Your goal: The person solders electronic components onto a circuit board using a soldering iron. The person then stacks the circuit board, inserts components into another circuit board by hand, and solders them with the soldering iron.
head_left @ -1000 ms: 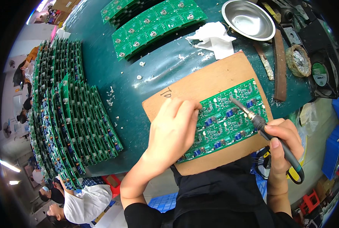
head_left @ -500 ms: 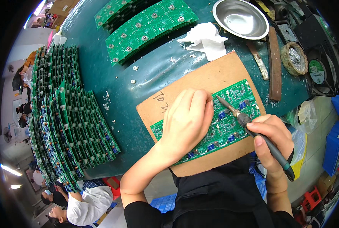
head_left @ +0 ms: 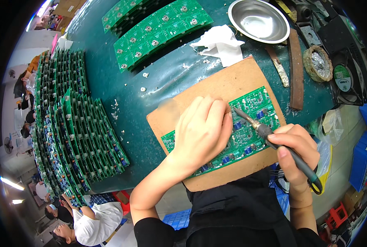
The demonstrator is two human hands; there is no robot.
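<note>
Iron [head_left: 265,131]: gripped in right hand [head_left: 295,150]; best kept steady, tip clear of left hand [head_left: 203,131]. Left hand: curled over board [head_left: 249,142]; grip hidden, cannot tell. Board: on brown sheet [head_left: 216,89].

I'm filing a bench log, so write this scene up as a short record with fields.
left hand: curled over the green circuit board; whether it pinches anything is hidden
right hand: holds the soldering iron, tip close to the left hand
under the board: brown sheet on the green table
left side: rows of boards on edge
far side: flat board stacks, white tissue, steel bowl
</note>
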